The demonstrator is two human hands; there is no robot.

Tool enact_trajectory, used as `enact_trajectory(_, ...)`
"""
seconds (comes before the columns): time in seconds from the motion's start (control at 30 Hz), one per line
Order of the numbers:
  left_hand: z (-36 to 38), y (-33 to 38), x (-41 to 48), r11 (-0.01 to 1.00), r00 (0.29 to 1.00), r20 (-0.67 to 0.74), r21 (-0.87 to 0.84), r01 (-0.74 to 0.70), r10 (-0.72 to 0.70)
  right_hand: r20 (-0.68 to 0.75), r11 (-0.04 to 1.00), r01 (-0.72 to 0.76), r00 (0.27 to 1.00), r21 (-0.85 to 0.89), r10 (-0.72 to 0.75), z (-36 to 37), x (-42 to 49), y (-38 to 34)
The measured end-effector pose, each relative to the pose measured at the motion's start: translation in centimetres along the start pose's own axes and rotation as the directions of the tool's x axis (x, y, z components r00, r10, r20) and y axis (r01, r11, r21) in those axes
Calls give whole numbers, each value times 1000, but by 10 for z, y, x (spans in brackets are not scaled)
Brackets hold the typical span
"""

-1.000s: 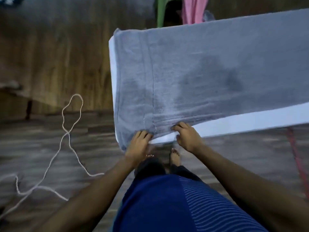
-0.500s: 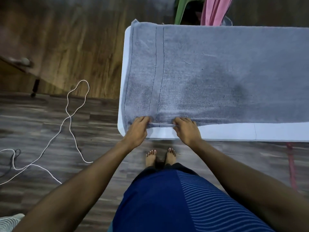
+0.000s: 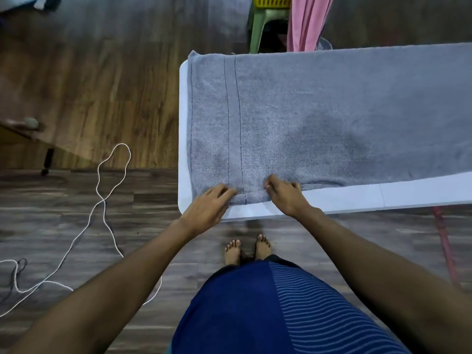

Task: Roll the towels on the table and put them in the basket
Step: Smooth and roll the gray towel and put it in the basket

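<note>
Near the left end of the table [image 3: 184,123], the left hand [image 3: 207,208] lies with straight fingers on the towel [image 3: 319,118], and the right hand [image 3: 286,198] pinches its near hem. A second ago the towel overhung the edge; now it lies flat on the table, ready to roll. One towel, one table, one basket [image 3: 272,1], two hands.

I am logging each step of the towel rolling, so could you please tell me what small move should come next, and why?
Probably curl the near hem over, away from the body, to start the first turn. The grey towel lies flat and unrolled on the table; the left hand rests flat on its near corner, and the right hand pinches the hem beside it.
</note>
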State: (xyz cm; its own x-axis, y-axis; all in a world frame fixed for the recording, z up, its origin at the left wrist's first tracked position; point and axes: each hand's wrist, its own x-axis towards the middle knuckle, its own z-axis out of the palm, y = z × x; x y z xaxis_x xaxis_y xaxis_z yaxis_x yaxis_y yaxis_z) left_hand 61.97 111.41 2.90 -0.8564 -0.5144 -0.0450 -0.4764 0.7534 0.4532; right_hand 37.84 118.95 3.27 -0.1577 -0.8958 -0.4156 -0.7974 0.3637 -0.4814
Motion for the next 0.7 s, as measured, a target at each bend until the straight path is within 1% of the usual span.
enact_trajectory(0.07, -2, 2, 1, 998, 1000, -8, 64, -17, 18, -15, 1000, -2, 1000, 10, 2, -2, -1, -1)
enact_trajectory(0.17, -7, 4, 1, 993, 995, -56, 87, -74, 79, -45, 999, -22, 999, 31, 24, -2, -2, 1)
enact_trajectory(0.33, -6, 1, -1, 996, 992, -90, 6, -85, 85, -126, 995, -83, 988, 55, 89, 7, -7, 3)
enact_trajectory(0.37, -7, 1, -1, 997, 992, -101, -17, -72, 70, -147, 995, -93, 984, 42, 98, 9, -8, 3)
enact_trajectory(0.43, -11, 3, 1, 997, 991, -132, -70, -19, 9, -243, 996, -89, 966, -5, 85, 13, -14, 2)
enact_trajectory(0.47, -13, 6, 1, 994, 988, -148, -104, 16, -31, -299, 998, -58, 953, -11, 52, 15, -18, 0)
enact_trajectory(0.5, -13, 8, 0, 989, 984, -161, -142, 50, -73, -339, 1000, 10, 941, -2, -10, 16, -23, -5)
enact_trajectory(0.53, -15, 12, 0, 981, 980, -167, -181, 78, -108, -345, 995, 96, 935, 15, -85, 17, -27, -11)
enact_trajectory(0.6, -16, 19, -2, 965, 976, -164, -243, 98, -141, -282, 974, 225, 936, 18, -211, 24, -35, -25)
enact_trajectory(0.63, -15, 22, -3, 961, 977, -164, -259, 94, -139, -258, 968, 251, 935, -6, -244, 28, -36, -31)
enact_trajectory(0.7, -15, 27, -3, 965, 978, -166, -250, 80, -124, -294, 969, 244, 925, -31, -242, 34, -37, -39)
